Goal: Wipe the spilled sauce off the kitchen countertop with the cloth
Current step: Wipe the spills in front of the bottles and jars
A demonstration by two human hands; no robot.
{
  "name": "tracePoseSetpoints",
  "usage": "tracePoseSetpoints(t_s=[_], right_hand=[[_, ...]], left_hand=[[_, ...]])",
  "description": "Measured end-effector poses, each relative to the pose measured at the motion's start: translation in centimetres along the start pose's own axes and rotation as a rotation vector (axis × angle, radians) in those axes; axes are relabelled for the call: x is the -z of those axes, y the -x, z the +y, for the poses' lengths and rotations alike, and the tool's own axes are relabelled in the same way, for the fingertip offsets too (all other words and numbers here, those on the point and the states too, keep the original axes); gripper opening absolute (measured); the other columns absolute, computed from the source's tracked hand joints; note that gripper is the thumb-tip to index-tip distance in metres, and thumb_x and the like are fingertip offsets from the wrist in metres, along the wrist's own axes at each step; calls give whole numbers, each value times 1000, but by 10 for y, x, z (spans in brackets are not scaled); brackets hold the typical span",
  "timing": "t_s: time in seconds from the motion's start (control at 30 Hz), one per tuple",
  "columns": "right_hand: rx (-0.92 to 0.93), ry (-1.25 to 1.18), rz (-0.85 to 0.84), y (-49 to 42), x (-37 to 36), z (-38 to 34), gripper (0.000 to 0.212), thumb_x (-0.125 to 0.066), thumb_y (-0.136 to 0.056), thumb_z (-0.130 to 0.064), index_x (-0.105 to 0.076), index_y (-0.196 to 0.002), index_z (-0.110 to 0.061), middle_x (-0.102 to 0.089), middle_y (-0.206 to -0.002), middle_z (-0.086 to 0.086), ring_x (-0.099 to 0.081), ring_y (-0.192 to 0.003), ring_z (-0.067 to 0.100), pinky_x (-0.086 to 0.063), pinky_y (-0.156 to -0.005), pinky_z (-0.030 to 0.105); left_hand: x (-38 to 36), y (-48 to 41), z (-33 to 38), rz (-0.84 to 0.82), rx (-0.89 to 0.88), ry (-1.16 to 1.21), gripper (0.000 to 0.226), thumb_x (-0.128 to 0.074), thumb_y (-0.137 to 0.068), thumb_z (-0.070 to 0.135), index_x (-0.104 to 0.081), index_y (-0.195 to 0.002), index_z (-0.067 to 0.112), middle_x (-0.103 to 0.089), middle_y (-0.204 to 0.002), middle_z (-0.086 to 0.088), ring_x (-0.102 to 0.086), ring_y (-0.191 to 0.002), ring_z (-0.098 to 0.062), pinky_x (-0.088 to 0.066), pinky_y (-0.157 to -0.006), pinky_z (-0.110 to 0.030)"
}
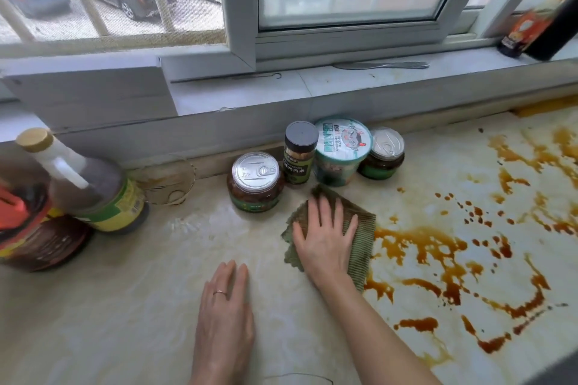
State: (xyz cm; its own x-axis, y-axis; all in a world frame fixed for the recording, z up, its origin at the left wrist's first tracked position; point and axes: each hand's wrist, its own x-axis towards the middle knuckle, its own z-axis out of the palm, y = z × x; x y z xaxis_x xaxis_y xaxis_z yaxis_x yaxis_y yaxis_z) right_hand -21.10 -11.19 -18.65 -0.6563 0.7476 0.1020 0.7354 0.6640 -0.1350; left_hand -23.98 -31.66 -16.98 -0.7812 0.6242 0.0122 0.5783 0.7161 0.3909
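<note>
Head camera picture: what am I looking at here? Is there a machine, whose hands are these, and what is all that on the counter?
There is no machine here. These are a person's two bare hands, filmed by one wide-angle camera worn on their head, looking forward and down. The right hand lies flat, fingers straight, pressing a green ribbed cloth onto the pale marbled countertop. The left hand, wearing a ring, rests flat on the counter and holds nothing. Right of the cloth spreads brown spilled sauce in puddles and drops, not yet wiped. Behind the cloth, along the wall, stand two clear jars with silver pull-tab lids, a dark-lidded jar and a paper cup with a pale green lid. Large sauce bottles stand far left.
</note>
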Motion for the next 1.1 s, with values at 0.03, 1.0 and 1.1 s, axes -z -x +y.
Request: tracePoseSetpoints(t_s=[0.03, 1.0, 1.1], right_hand=[[-89, -21, 2, -7, 1, 4, 66, -30, -89, -52, -52, -140, -16, -49, -146, 8, -36, -139, 35, -21, -110, 67], [178, -60, -54, 35, 7, 40, 53, -29, -97, -47, -43, -146, -32, -39, -154, -4, -31, -144, 25, -22, -116, 57], [98, -79, -32, 51, 7, 21, 55, -31, -96, -46, -42, -147, -29, -37, -156, -1, -28, -145, 28, -21, -116, 59]], left_hand=[[0, 0, 0, -11, 6, 5, 55, -49, -70, 9, -57, -125, 5, -53, -131, -16, -41, -124, -28, -46, -97, -48], [12, 5, 5, -163, 26, -13, 57, -41, -93, 12, -25, -148, 18, -20, -155, -6, -17, -143, -22, -22, -116, -37], [14, 5, 8, -156, 27, -8, 57, -41, -93, 11, -26, -147, 16, -21, -155, -9, -19, -142, -25, -22, -116, -38]])
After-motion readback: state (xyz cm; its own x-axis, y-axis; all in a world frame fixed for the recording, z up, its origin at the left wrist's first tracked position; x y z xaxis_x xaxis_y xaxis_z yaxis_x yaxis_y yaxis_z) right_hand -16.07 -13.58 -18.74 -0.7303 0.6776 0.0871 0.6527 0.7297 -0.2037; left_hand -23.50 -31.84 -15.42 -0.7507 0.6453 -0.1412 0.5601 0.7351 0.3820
